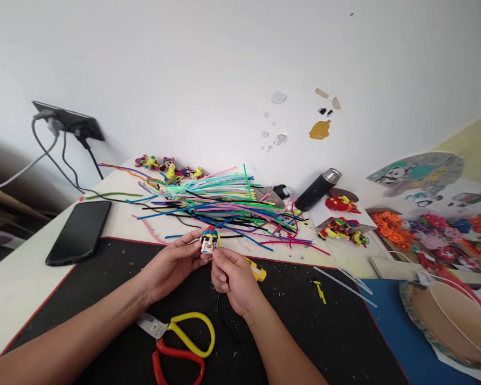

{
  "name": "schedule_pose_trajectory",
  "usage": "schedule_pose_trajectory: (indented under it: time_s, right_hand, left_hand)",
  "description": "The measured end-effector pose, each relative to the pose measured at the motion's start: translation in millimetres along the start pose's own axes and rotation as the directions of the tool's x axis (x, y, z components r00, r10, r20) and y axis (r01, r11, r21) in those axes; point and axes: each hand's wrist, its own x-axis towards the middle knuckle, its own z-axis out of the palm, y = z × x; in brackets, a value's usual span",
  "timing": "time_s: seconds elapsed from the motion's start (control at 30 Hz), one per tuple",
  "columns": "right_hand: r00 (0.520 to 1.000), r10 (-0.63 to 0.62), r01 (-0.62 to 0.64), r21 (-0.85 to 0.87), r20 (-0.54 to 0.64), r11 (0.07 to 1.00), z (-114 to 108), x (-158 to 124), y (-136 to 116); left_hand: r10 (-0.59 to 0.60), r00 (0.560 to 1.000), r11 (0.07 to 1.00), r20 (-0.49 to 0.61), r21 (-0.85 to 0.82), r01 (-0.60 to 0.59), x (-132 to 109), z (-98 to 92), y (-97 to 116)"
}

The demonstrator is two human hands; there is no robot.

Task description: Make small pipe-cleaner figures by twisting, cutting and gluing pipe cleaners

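Observation:
Between my two hands, above the black mat (304, 321), is a small figure head (208, 243) with a white face, dark eyes and a red and blue top. My left hand (176, 262) grips it from the left, thumb against its side. The fingers of my right hand (234, 275) are pinched at its lower right edge; whether they hold the head or a thin piece on it, I cannot tell. Below my hands lie scissors (188, 342) with one yellow and one red handle, blades partly under my left wrist. A yellow tool (257, 270) lies partly behind my right hand.
A pile of coloured pipe cleaners (224, 203) spreads behind my hands. A phone (79, 232) lies at the left, and a black flask (318, 190) leans at the back right. Small colourful figures (346, 230) rest on a white box. Yellow scraps (319, 292) and clear sticks (344, 286) lie right.

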Motion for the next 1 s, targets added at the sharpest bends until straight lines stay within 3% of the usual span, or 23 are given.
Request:
schedule_pose_trajectory:
  time_s: [0.23,0.43,1.0]
  right_hand:
    - [1.0,-0.01,0.01,-0.037,-0.008,0.999,2.3,-2.2,-2.5]
    - [1.0,-0.016,0.016,-0.067,-0.01,0.998,3.8,-3.6,-3.2]
    - [0.967,-0.202,0.172,-0.19,-0.154,0.967,-0.4,2.4,-1.7]
  left_hand:
    - [0.003,1.0,1.0,0.006,-0.012,-0.003,-1.1,1.4,2.5]
    - [0.008,0.998,1.0,-0.063,-0.028,-0.01,0.4,-0.5,5.4]
    - [0.021,0.995,1.0,-0.096,-0.002,-0.021,0.1,2.7,8.1]
